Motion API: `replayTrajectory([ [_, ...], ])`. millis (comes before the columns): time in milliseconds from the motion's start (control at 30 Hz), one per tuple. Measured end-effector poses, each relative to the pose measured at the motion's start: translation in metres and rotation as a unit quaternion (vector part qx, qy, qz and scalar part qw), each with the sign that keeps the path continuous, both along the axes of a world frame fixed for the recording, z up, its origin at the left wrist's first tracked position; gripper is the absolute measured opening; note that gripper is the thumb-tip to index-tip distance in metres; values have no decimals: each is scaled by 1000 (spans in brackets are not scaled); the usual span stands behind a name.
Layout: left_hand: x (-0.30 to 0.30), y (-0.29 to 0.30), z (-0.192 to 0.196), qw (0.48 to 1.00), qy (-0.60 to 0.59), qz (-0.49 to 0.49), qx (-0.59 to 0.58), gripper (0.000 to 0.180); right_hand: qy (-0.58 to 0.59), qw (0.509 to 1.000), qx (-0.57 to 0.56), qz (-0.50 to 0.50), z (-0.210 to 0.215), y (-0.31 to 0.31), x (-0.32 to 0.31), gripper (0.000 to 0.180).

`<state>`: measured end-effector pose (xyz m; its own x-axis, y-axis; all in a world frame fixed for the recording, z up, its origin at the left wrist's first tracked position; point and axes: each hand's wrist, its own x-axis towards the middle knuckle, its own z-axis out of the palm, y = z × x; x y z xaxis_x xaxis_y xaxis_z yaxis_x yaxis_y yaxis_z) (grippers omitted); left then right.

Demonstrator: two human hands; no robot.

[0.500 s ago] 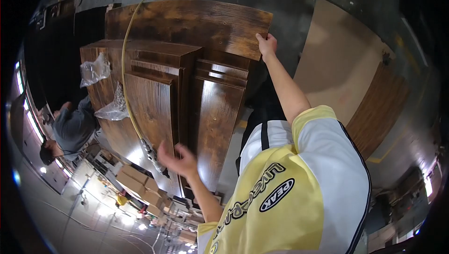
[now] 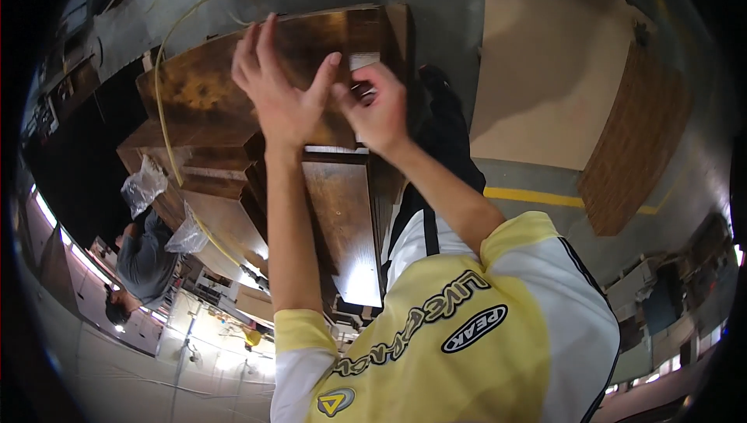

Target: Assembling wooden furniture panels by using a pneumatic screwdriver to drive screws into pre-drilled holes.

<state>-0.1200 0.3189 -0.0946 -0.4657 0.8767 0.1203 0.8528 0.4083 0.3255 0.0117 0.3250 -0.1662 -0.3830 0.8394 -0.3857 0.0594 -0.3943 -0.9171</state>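
My left hand point(image 2: 276, 100) is over the dark brown wooden board point(image 2: 194, 84) at the far side, its fingers spread and nothing in its grasp. Just to its right, my right hand point(image 2: 381, 112) has thumb and fingers curled toward each other. A small dark, shiny spot shows between them, too blurred to name. Nearer to me lie more glossy brown panels point(image 2: 338, 213), stacked in layers. A yellow air hose point(image 2: 162, 104) runs down the left side to a hand-held air tool point(image 2: 253, 277), partly in view by my left forearm.
Clear plastic bags point(image 2: 144, 186) rest on the panels' left side. Beyond them, a person in grey point(image 2: 145, 263) is at work. To the right lie a large beige sheet point(image 2: 545, 57) and a reddish-brown board point(image 2: 634, 135), near a yellow floor line point(image 2: 533, 196).
My left hand has moved from beside the air tool up over the far board. My right hand has let go of that board's right end and come leftward, beside the left hand.
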Motion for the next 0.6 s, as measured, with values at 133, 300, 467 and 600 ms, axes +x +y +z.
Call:
replayTrajectory([
  [133, -11, 29, -5, 996, 27, -83, -24, 77, 47, 995, 86, -32, 12, 5, -13, 25],
  [300, -23, 24, 0, 996, -59, -61, -39, 52, 88, 996, 34, 4, 34, -1, -11, 25],
  [467, -34, 25, 15, 995, -76, -47, -52, 48, 212, 960, -164, 85, 20, -6, 7, 14],
  [600, -34, 25, 21, 994, -90, -44, -51, 52, -104, 984, -75, -124, -105, -3, -2, 54],
])
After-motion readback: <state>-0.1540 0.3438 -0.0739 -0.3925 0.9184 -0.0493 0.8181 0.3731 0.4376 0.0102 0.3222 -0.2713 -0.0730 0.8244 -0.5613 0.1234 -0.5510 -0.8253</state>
